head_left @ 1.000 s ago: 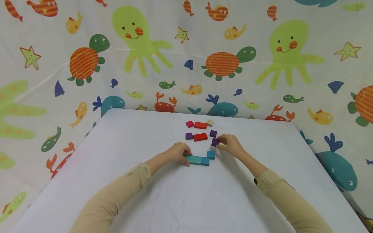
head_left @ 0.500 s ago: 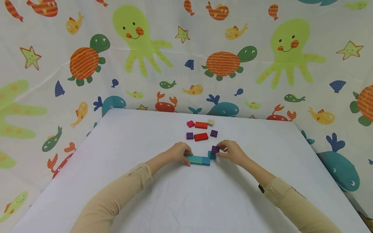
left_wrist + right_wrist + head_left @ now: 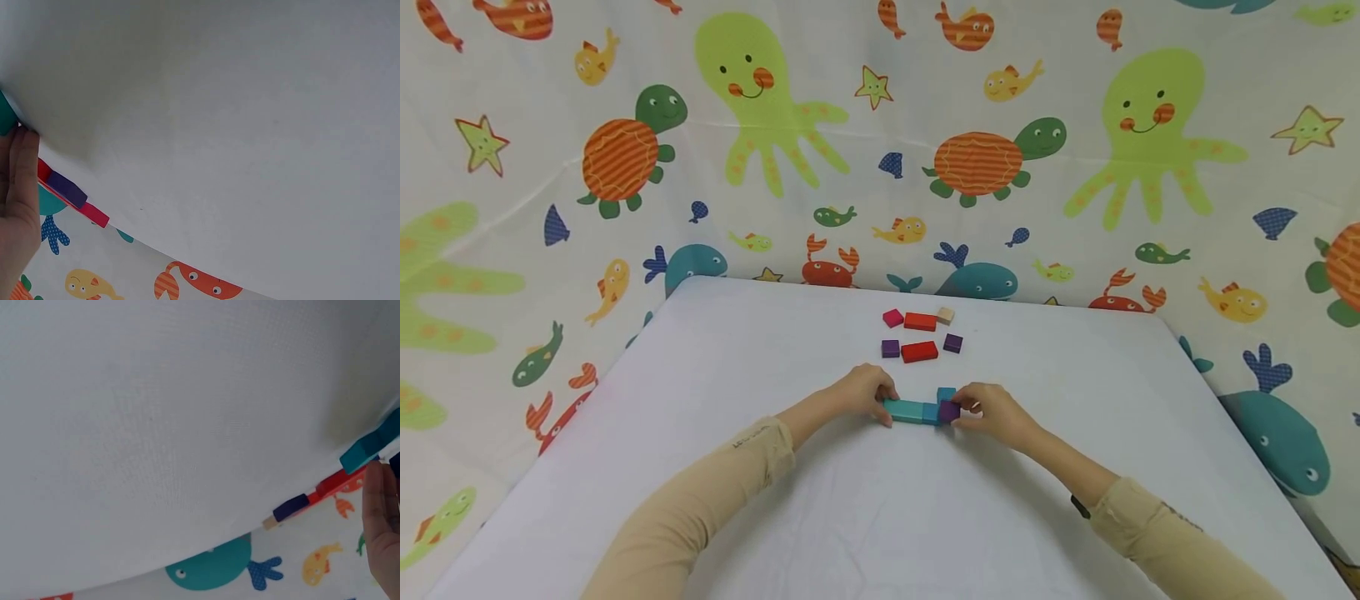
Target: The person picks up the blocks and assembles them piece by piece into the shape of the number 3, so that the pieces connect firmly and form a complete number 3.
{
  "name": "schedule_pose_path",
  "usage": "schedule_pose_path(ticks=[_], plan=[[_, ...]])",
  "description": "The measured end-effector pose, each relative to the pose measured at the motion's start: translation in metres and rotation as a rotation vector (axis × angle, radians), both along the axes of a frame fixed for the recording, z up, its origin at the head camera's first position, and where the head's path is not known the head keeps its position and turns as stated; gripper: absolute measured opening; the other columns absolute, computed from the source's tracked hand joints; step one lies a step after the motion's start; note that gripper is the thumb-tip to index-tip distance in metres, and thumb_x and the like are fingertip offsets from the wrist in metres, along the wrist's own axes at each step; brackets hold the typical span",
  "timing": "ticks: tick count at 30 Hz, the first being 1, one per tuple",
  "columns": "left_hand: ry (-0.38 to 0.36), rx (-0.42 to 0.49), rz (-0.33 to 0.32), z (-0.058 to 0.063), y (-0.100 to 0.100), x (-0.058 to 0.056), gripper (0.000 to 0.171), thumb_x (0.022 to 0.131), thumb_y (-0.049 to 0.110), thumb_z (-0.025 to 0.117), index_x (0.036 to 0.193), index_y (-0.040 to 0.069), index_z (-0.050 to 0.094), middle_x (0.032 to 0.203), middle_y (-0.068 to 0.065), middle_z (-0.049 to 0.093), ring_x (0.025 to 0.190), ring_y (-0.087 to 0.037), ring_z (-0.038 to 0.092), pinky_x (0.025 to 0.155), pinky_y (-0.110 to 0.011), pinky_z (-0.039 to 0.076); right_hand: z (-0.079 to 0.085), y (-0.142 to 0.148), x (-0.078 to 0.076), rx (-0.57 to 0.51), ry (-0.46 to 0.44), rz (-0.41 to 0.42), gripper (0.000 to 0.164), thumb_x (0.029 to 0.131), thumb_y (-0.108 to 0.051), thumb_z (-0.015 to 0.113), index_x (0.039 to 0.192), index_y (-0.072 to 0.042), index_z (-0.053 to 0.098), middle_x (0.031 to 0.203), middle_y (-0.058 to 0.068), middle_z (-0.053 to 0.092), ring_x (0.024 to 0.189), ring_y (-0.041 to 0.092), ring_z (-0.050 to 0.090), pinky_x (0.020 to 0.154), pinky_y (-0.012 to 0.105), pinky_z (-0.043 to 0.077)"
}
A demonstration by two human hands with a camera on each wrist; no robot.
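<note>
While your right hand (image 3: 1000, 412) pinches the purple cube (image 3: 950, 412) between thumb and fingers at the right end of the blue block (image 3: 930, 413), your left hand (image 3: 865, 392) pinches the teal bar (image 3: 905, 411) by its left end. Cube's likely light, stiff, slightly slick, not fragile; keep to opposite side faces. Looks dark, plain, crisp-edged. Blue cube (image 3: 946, 392) just behind; farther up the table (image 3: 775, 517), red bar (image 3: 920, 352) between two purple blocks (image 3: 891, 348).
</note>
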State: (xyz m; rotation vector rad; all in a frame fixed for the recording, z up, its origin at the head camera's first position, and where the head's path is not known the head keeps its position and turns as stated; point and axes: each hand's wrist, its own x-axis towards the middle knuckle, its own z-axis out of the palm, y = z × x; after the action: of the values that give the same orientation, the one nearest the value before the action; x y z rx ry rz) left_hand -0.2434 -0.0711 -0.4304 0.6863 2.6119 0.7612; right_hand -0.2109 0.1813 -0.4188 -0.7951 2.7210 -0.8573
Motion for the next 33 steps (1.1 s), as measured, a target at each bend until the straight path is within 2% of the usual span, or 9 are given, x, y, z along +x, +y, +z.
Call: schedule_pose_path(ticks=[8, 15, 16, 22, 23, 28, 33], plan=[[0.009, -0.007, 0.006, -0.001, 0.000, -0.001, 0.032, 0.070, 0.019, 0.083, 0.096, 0.006, 0.072, 0.085, -0.001, 0.069, 0.074, -0.008, 0.055, 0.071, -0.019, 0.049, -0.007, 0.001, 0.009, 0.031, 0.007, 0.040, 0.031, 0.078, -0.012, 0.076, 0.103, 0.001, 0.066, 0.095, 0.008, 0.068, 0.086, 0.017, 0.061, 0.077, 0.030, 0.055], [-0.029, 0.013, -0.004, 0.000, -0.001, -0.003, 0.031, 0.070, 0.019, 0.084, 0.095, 0.006, 0.072, 0.084, -0.001, 0.069, 0.076, -0.011, 0.056, 0.074, -0.022, 0.051, -0.008, 0.002, 0.012, 0.019, 0.009, 0.056, 0.031, 0.078, -0.012, 0.076, 0.104, 0.001, 0.066, 0.097, 0.010, 0.068, 0.087, 0.019, 0.061, 0.078, 0.031, 0.055], [-0.010, 0.027, -0.028, -0.008, -0.003, -0.008, 0.032, 0.070, 0.023, 0.084, 0.095, 0.007, 0.073, 0.083, 0.001, 0.068, 0.075, -0.010, 0.056, 0.073, -0.021, 0.050, -0.007, 0.002, 0.012, 0.018, 0.009, 0.063, 0.031, 0.078, -0.012, 0.076, 0.104, 0.001, 0.066, 0.097, 0.009, 0.068, 0.087, 0.019, 0.061, 0.078, 0.030, 0.055], [-0.006, 0.027, -0.032, -0.006, -0.003, -0.005, 0.032, 0.070, 0.023, 0.084, 0.096, 0.007, 0.072, 0.084, 0.001, 0.069, 0.075, -0.009, 0.056, 0.073, -0.020, 0.050, -0.007, 0.002, 0.015, 0.032, -0.013, 0.109, 0.031, 0.077, -0.012, 0.076, 0.103, 0.001, 0.066, 0.097, 0.009, 0.068, 0.087, 0.019, 0.062, 0.078, 0.030, 0.055], [-0.023, 0.015, -0.008, 0.002, -0.001, 0.000, 0.031, 0.070, 0.019, 0.083, 0.096, 0.005, 0.072, 0.085, -0.001, 0.069, 0.076, -0.010, 0.057, 0.074, -0.021, 0.051, -0.007, 0.002, 0.015, 0.037, -0.016, 0.114, 0.031, 0.077, -0.012, 0.076, 0.103, 0.001, 0.066, 0.097, 0.009, 0.068, 0.087, 0.019, 0.062, 0.078, 0.030, 0.055], [0.002, 0.000, 0.013, 0.000, -0.001, 0.001, 0.031, 0.070, 0.018, 0.083, 0.096, 0.006, 0.072, 0.086, -0.002, 0.069, 0.076, -0.009, 0.056, 0.073, -0.020, 0.050, -0.008, -0.001, 0.017, 0.074, -0.002, 0.115, 0.031, 0.077, -0.014, 0.077, 0.102, 0.001, 0.066, 0.098, 0.009, 0.068, 0.088, 0.018, 0.062, 0.080, 0.032, 0.055], [0.020, 0.008, -0.001, 0.000, -0.001, 0.002, 0.031, 0.070, 0.018, 0.083, 0.095, 0.006, 0.072, 0.087, -0.003, 0.069, 0.075, -0.009, 0.055, 0.072, -0.019, 0.050, -0.009, -0.002, 0.017, 0.099, 0.014, 0.102, 0.031, 0.076, -0.014, 0.077, 0.101, 0.001, 0.066, 0.096, 0.008, 0.068, 0.086, 0.017, 0.061, 0.079, 0.030, 0.054]])
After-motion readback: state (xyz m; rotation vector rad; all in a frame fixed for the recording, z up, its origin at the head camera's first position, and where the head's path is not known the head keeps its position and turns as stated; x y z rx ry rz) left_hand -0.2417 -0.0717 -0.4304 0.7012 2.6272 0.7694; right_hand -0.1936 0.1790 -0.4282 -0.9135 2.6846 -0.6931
